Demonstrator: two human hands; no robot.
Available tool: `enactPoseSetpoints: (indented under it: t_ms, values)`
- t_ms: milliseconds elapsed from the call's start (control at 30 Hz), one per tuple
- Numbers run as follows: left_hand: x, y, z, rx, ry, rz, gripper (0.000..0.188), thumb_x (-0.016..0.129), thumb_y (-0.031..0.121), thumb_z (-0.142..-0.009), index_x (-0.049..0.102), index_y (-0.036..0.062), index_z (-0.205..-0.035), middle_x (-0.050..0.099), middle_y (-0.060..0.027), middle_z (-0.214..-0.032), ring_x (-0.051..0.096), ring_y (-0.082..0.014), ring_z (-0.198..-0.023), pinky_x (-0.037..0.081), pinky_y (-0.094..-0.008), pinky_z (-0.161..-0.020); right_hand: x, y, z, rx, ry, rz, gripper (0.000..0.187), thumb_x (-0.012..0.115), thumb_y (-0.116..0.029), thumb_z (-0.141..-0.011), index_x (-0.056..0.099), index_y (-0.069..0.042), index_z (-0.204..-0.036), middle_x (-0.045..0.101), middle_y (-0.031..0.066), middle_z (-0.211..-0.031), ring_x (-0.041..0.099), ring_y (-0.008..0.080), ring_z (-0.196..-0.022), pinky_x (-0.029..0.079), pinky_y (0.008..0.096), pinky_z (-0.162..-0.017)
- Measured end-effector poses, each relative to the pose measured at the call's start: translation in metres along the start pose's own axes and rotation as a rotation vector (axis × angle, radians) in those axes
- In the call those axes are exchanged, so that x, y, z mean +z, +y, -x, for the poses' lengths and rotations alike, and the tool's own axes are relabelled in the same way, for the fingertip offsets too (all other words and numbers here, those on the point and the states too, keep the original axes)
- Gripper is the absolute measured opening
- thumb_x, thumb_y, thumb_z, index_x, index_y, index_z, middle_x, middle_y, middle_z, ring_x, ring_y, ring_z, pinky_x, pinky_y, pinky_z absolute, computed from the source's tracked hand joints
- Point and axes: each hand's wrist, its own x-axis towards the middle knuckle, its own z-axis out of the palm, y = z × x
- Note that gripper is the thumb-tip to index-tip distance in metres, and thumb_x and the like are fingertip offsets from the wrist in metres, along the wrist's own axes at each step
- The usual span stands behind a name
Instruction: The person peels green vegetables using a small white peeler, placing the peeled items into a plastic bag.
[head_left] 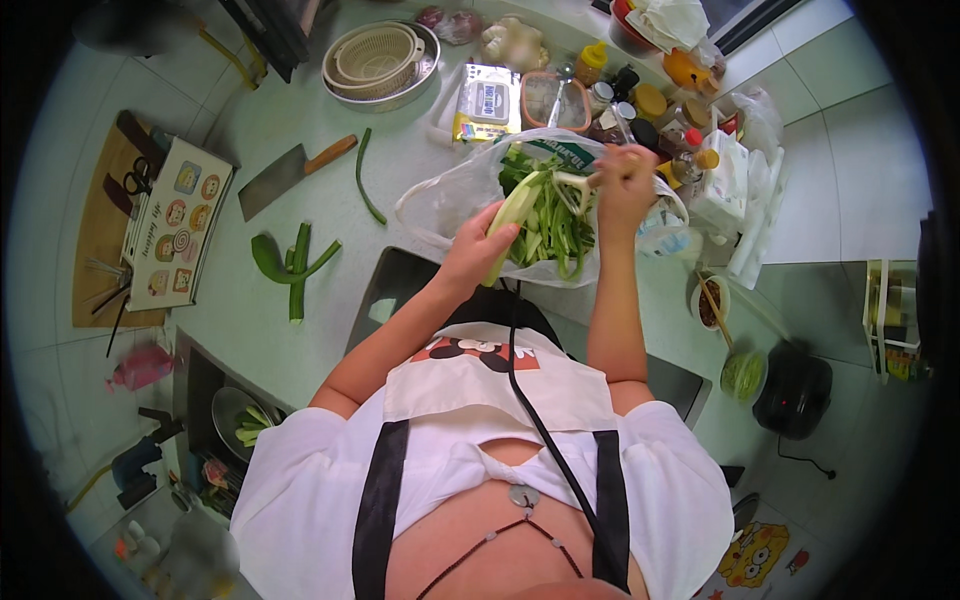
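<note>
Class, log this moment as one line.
left hand: holds pale stalk | right hand: blurred, holds peeler-like tool | plastic bag: beneath stalk, greens inside | cleaver: on counter

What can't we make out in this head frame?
All in the head view:
- Right hand: finger placement on the pale tool lost to motion blur.
- Left hand: some fingertips hidden behind the pale green stalk.
- Plastic bag: bottom covered by green strips.
- Dark object, upper left: blurred, cut off by the top edge.
</note>
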Motion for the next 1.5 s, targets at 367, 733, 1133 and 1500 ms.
enactPoseSetpoints:
  t_ms: [367, 733, 1133, 1500]
  values:
    - [-0.021, -0.002, 0.017, 0.060, 0.037, -0.025, 0.040, 0.055, 0.020, -0.079, 0.049, 0.0011, -0.114, 0.050, 0.0007, -0.077, 0.046, -0.0062, -0.067, 0.037, -0.0192, -0.060, 0.006, -0.011, 0.012, 0.088, 0.071, -0.155, 0.020, 0.055, -0.017, -0.083, 0.043, -0.002, -0.089, 0.053, 0.0060, -0.069, 0.052, 0.0104, -0.059, 0.043, 0.0218, -0.057]
    - [-0.021, -0.005, 0.025, 0.268, 0.006, -0.474, 0.043, 0.056, 0.021, -0.080, 0.048, -0.0004, -0.116, 0.057, -0.0072, -0.094, 0.051, -0.0124, -0.082, 0.041, -0.0256, -0.074, 0.020, -0.026, 0.016, 0.031, 0.120, -0.400, 0.017, 0.053, -0.016, -0.084, 0.042, -0.003, -0.086, 0.049, 0.0043, -0.063, 0.047, 0.0094, -0.056, 0.039, 0.0204, -0.052]
    - [-0.034, 0.003, 0.042, 0.145, 0.080, -0.355, 0.039, 0.056, 0.025, -0.080, 0.052, 0.0026, -0.112, 0.056, -0.0014, -0.080, 0.049, -0.0079, -0.071, 0.041, -0.0232, -0.064, 0.005, 0.009, -0.002, 0.020, 0.262, -0.419, 0.017, 0.052, -0.013, -0.084, 0.042, -0.003, -0.093, 0.052, 0.0072, -0.074, 0.050, 0.0121, -0.061, 0.040, 0.0205, -0.052]
    - [-0.069, -0.005, 0.074, 0.127, 0.325, -0.299, 0.042, 0.058, 0.028, -0.080, 0.051, 0.0013, -0.112, 0.056, -0.0011, -0.084, 0.050, -0.0080, -0.075, 0.042, -0.0232, -0.068, 0.047, -0.058, 0.031, -0.090, 0.127, -0.404, 0.017, 0.054, -0.019, -0.084, 0.045, -0.005, -0.088, 0.052, 0.0049, -0.064, 0.047, 0.0095, -0.053, 0.037, 0.0182, -0.048]
